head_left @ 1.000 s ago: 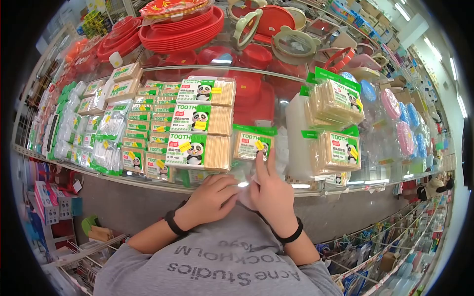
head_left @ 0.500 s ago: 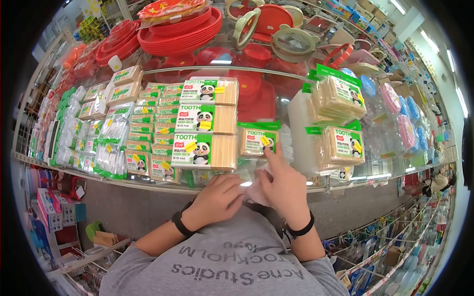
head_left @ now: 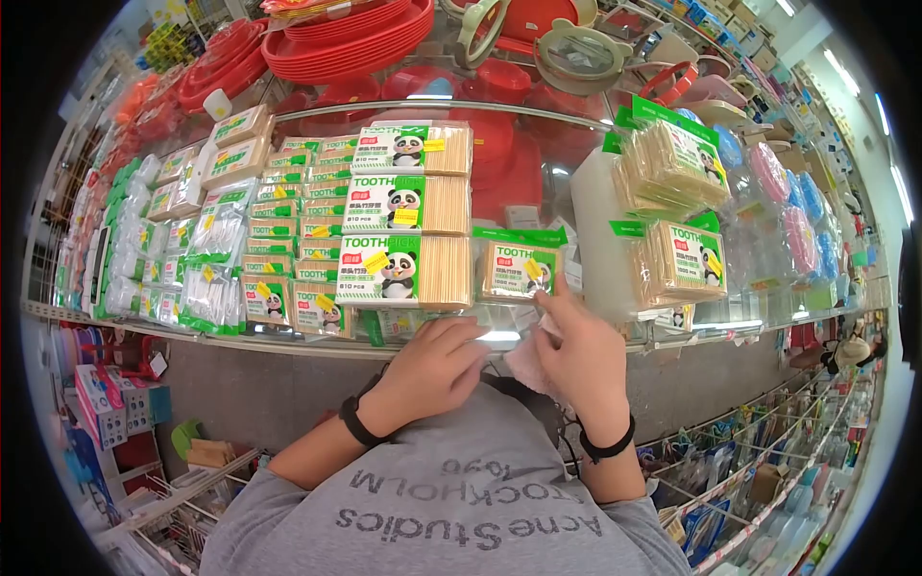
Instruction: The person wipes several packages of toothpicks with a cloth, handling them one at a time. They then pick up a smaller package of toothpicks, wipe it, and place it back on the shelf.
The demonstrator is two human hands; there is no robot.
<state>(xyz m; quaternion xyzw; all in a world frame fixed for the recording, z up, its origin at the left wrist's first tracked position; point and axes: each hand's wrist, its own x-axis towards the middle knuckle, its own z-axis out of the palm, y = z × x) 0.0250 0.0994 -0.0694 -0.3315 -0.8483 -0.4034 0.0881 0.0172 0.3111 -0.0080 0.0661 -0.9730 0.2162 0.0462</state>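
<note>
A small green-topped toothpick packet [head_left: 520,270] with a panda label lies just right of a stack of larger toothpick packs [head_left: 379,274]. My right hand [head_left: 579,357] reaches its lower right corner, index finger and thumb close at the edge. A pale pink cloth [head_left: 529,371] is tucked in the same hand, hanging out under the curled fingers. At the front edge of the glass shelf [head_left: 730,329], my left hand [head_left: 437,363] rests below the stack, fingers loosely bent and stretched toward the right, holding nothing visible.
Rows of smaller toothpick packets [head_left: 264,300] fill the left side. More bulky toothpick packs [head_left: 680,264] stand at right beside a white block. Red plastic trays [head_left: 346,43] are piled behind. Wire racks [head_left: 749,480] with goods stand behind me at lower right.
My right index finger has slid from the packet's front label to its lower right corner. The view has shifted slightly; my left hand stays near the shelf edge.
</note>
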